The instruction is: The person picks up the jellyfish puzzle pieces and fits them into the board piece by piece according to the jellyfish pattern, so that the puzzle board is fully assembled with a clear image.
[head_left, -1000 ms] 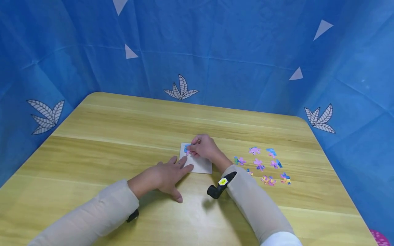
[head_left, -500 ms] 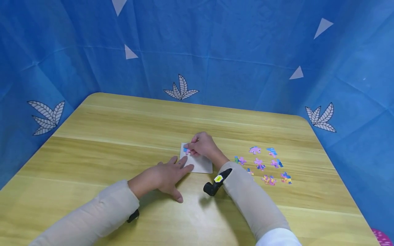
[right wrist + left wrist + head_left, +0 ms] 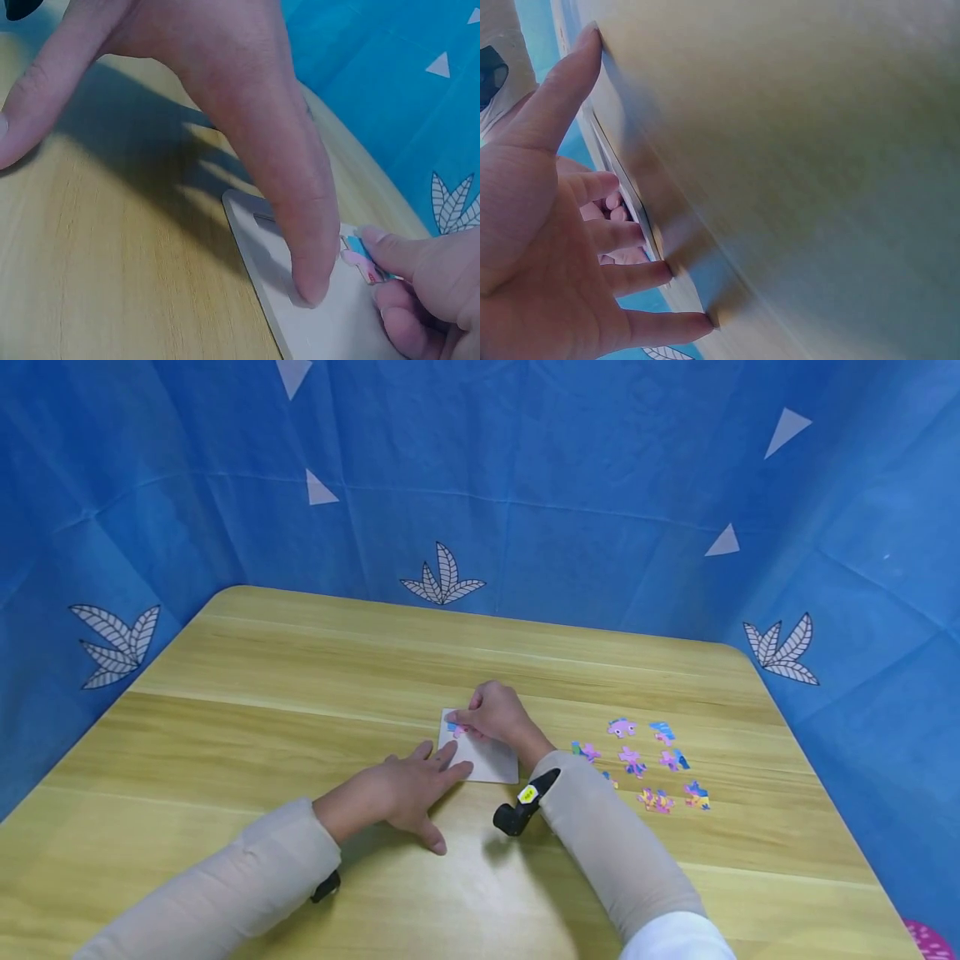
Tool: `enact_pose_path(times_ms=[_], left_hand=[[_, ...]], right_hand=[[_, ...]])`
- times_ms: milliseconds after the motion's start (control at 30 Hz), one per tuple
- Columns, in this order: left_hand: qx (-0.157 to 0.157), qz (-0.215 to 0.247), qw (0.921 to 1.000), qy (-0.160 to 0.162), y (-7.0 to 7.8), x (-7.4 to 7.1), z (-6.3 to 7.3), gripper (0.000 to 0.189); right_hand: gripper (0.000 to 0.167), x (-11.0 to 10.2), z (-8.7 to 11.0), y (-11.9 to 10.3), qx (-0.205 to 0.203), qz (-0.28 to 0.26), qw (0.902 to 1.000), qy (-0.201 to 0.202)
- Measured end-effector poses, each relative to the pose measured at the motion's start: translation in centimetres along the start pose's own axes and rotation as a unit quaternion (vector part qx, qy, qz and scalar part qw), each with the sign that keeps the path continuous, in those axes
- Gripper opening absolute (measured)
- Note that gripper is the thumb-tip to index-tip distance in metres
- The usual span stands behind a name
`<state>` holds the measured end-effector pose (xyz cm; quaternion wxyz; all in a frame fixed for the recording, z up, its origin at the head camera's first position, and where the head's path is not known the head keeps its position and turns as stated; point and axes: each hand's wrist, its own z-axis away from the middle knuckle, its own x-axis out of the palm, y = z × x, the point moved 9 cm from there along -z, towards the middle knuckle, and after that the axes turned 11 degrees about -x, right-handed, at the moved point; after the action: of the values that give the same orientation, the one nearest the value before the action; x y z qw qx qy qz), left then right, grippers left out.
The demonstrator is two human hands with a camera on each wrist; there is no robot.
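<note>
A flat white puzzle board [image 3: 497, 768] lies on the table. My right hand [image 3: 498, 717] is over its far left part, holding a blue and pink jigsaw piece [image 3: 361, 259] between thumb and curled fingers, close on the board's surface. In the right wrist view the thumb covers part of that piece. My left hand [image 3: 408, 787] has its fingers spread, and two fingertips rest on the board's near left edge. Its thumb and remaining fingertips touch the table, as the left wrist view shows.
Several loose jigsaw pieces lie in loose rows right of the board, among them a pink one with eyes [image 3: 621, 727] and a blue and yellow one [image 3: 697, 794]. The wooden table [image 3: 300, 660] ends at a blue curtain [image 3: 570, 493].
My right hand has shifted slightly left and away from me over the board, with the jigsaw piece still in its fingers. My left hand has stayed in place.
</note>
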<state>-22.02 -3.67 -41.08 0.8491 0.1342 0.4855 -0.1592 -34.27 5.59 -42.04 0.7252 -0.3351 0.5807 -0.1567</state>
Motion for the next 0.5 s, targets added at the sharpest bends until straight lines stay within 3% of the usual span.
enact_pose_path(times_ms=[300,500], left_hand=[[0.0,-0.003,1.0,-0.001,0.02,0.01,-0.02,0.106],[0.001,-0.002,1.0,0.0,0.05,0.04,0.04,0.107]], right_hand=[[0.04,0.02,0.04,-0.32,-0.026,0.013,0.9996,0.007],[0.038,0.17,0.03,-0.45,-0.022,0.014,0.9997,0.007]])
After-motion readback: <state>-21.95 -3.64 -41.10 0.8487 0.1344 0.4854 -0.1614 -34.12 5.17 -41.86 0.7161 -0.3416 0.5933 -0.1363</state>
